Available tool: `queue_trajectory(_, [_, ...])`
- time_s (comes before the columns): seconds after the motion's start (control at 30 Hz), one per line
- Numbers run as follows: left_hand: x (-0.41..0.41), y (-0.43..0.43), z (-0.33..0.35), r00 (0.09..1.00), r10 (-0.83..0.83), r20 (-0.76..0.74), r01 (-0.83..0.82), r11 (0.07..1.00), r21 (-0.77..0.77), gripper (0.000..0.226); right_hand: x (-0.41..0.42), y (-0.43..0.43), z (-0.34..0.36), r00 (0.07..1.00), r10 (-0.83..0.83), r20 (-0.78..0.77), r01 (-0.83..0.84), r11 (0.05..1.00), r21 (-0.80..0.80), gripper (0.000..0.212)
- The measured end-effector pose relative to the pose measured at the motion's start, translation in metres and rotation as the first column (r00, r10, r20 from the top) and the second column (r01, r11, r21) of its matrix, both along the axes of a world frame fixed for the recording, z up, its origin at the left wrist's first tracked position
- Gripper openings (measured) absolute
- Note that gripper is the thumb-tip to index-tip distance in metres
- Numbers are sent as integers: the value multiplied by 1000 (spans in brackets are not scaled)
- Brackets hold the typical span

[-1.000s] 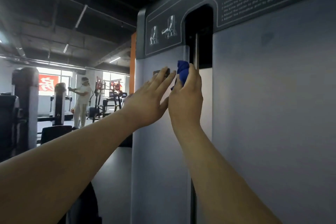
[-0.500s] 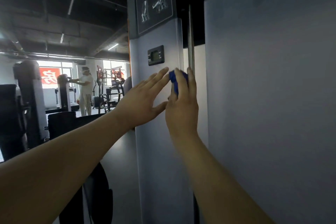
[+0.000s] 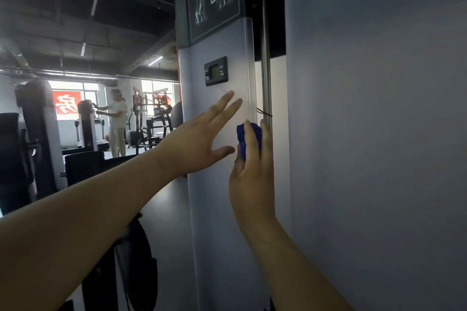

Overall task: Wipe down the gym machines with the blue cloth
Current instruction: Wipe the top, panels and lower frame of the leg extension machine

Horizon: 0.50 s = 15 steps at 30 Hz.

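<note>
A tall grey leg-extension machine fills the right half of the view, its narrow left panel [image 3: 217,209] right in front of me. My right hand [image 3: 252,174] holds a bunched blue cloth [image 3: 243,139] against the panel's right edge, beside the chrome guide rod [image 3: 265,63]; most of the cloth is hidden under my fingers. My left hand [image 3: 199,141] lies flat on the same panel with fingers straight and spread, just left of the cloth and below the small black display [image 3: 216,70].
The machine's wide grey shroud [image 3: 374,146] stands close on the right. Dark gym machines [image 3: 38,134] stand at the left. A person in white [image 3: 117,121] stands far back by the windows, near more equipment [image 3: 151,124].
My right hand has slid the blue cloth down the panel's edge, from beside the display to well below it. My left hand followed it down. The view has tilted lower.
</note>
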<state>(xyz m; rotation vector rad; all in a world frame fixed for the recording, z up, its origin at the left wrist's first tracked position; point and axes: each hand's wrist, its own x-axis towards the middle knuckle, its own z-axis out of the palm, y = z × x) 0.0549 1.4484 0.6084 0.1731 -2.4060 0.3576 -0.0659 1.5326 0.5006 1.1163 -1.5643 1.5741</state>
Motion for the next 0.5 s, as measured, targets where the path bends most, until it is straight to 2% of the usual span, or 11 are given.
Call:
queue_trajectory(0.17, [-4,1,-6,999,-49,-10,49,996,72,113,-5,-3,35,1000,-8,-28,6,998,-57,71])
queue_trajectory(0.27, [-6,1,-11,999,-54,1,54,996,70,118,-8,-3,11,999,1,-42,-4,998,-55,69])
queue_trajectory(0.4, [-5,-1,-10,999,-34,36,31,996,85,123,-1,3,-42,996,78,41,-77,997,-17,70])
queue_trajectory(0.5, [-9,2,-17,998,-54,22,51,991,124,124,-2,5,-24,980,166,113,-157,984,-87,59])
